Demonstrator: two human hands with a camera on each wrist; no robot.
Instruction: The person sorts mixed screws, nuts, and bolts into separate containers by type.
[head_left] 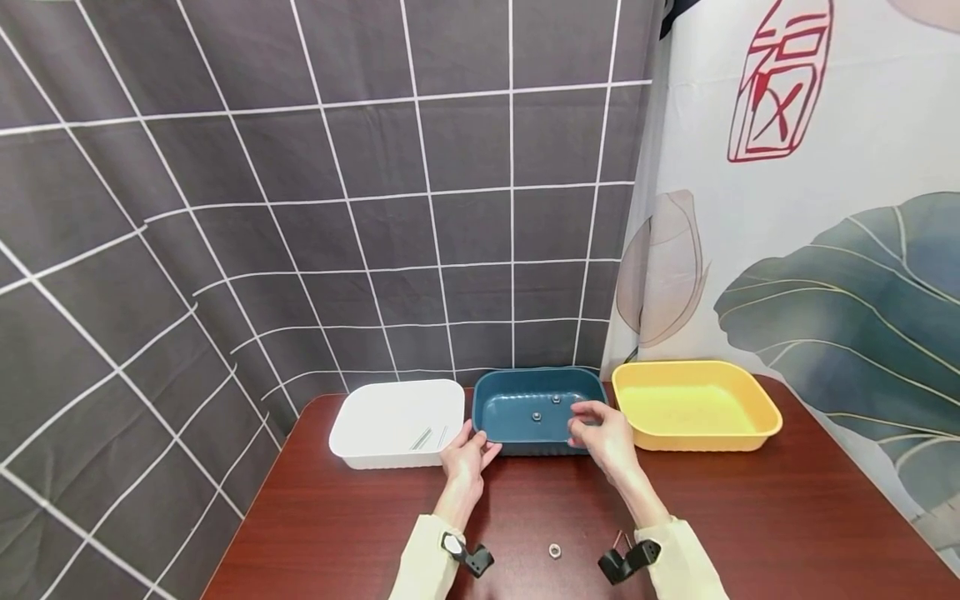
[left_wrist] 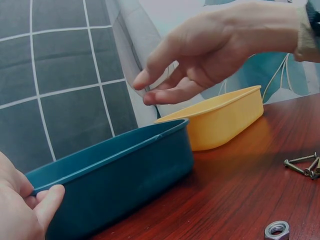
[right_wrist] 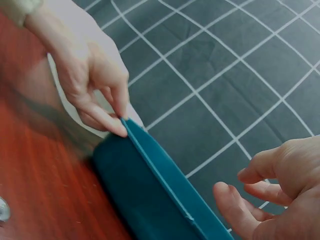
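Observation:
My left hand (head_left: 467,458) pinches the front left corner of a dark blue plastic tray (head_left: 517,446) by its rim. Above the tray's right side hovers my right hand (head_left: 606,435), its fingers loosely bent; the wrist views show nothing between them. Inside the blue tray lie two nuts, one (head_left: 536,417) near the middle and another (head_left: 557,399) farther back. A third metal nut (left_wrist: 277,230) sits on the table in front. Several screws (left_wrist: 304,167) lie together on the table, partly hidden by the right wrist's camera in the head view.
To the left stands a white tray (head_left: 375,457) holding a few thin metal rods (head_left: 422,439). A yellow tray (head_left: 701,442) stands to the right. All three line the back of the red-brown table (head_left: 360,533), with a grey checked cloth (head_left: 465,233) behind.

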